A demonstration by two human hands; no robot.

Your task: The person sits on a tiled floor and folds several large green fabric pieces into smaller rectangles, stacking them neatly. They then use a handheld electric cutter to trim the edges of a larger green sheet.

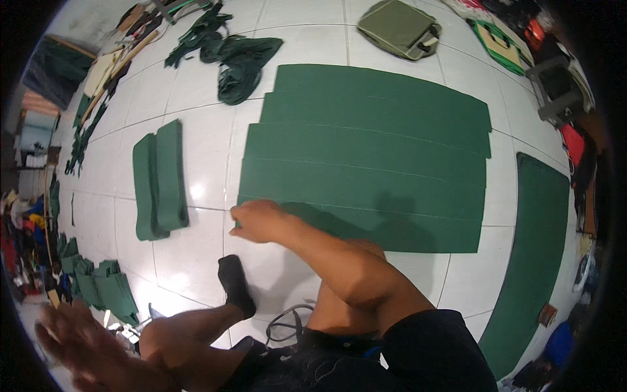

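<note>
Several flat green fabric pieces (366, 176) lie overlapped in a stepped stack on the floor in front of me. With its fingers pinched together, my right hand (264, 221) is at the near left corner of the lowest piece, and a bit of green shows between thumb and fingers. My left hand (72, 343) is raised at the lower left edge, blurred, fingers loosely apart and no object seen in it. To the left of the stack lie two folded green fabric strips (160, 183), side by side.
White floor tiles (202, 157) surround the fabric. A long green strip (539, 248) runs along the right. An olive bag (398, 29) and crumpled dark green cloth (241, 62) lie at the back. Folded green pieces (104, 284) sit at the left, near my socked foot (235, 284).
</note>
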